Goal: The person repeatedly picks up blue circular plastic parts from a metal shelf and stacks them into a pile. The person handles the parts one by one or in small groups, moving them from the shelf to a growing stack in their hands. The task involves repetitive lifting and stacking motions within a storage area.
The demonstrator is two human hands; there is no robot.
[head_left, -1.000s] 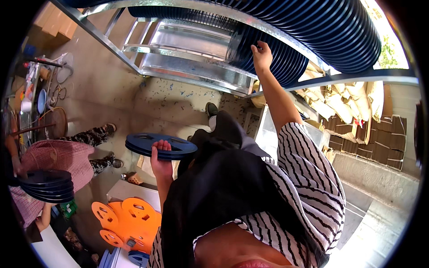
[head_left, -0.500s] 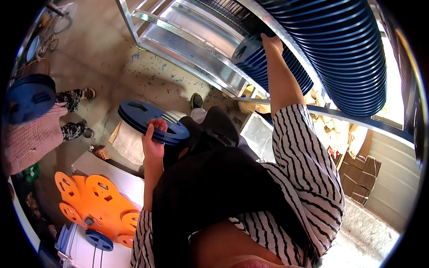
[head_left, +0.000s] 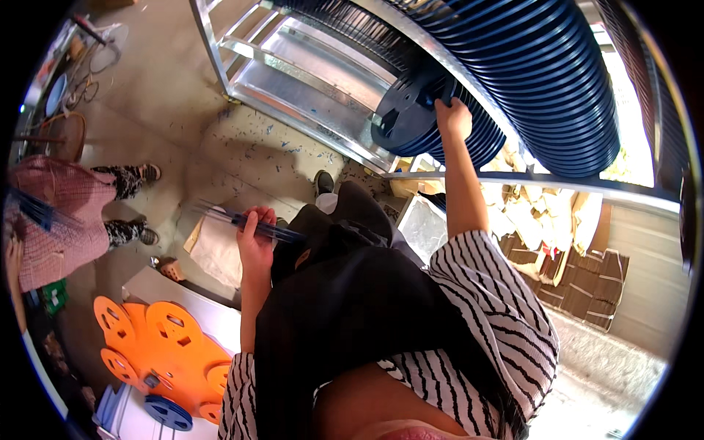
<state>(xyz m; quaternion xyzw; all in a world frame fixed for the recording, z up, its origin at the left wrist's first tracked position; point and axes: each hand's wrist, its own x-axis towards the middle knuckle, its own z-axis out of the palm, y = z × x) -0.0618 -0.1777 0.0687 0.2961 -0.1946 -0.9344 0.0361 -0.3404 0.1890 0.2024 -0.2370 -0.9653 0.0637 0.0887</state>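
My left hand [head_left: 256, 246] is closed on a thin stack of blue plastic discs [head_left: 281, 232], now seen nearly edge-on and blurred at the far end. My right hand [head_left: 455, 119] reaches up to the rack, its fingers closed on a blue disc [head_left: 402, 126] at the front of a lower row. That disc has cut-out openings and leans away from the row of discs [head_left: 488, 139] behind it. How many discs the right fingers hold cannot be made out.
A metal rack [head_left: 308, 70] carries a long upper row of blue discs [head_left: 543, 81]. An orange wheel-shaped fixture [head_left: 158, 359] stands at lower left, with a blue disc [head_left: 168, 413] beside it. At far left is another person [head_left: 62, 213]. Flattened cardboard [head_left: 579, 282] lies at right.
My left hand has turned its discs from showing a flat face to edge-on. My right hand has shifted slightly lower, and the front disc now leans out. The other person's blue discs have swung edge-on.
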